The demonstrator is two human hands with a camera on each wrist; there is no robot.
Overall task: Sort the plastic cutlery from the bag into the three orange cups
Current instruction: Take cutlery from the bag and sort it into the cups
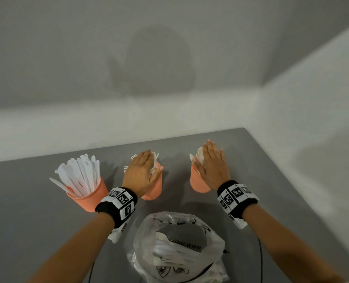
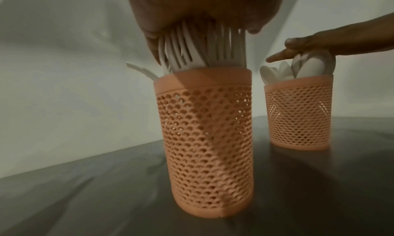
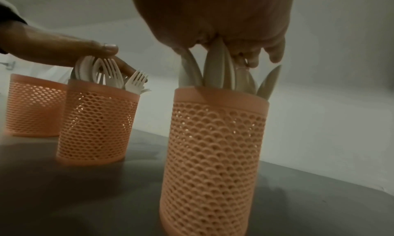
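Soft, dim light is falling from behind the person, throwing a broad head-shaped shadow (image 1: 159, 62) onto the pale grey wall (image 1: 47, 48). The head view is bending straight edges at its borders. Both wrist views are looking murky and grainy, with the matte grey worktop (image 2: 85, 189) smearing into blur. Light is glowing through the perforated orange plastic cup (image 3: 95, 121).
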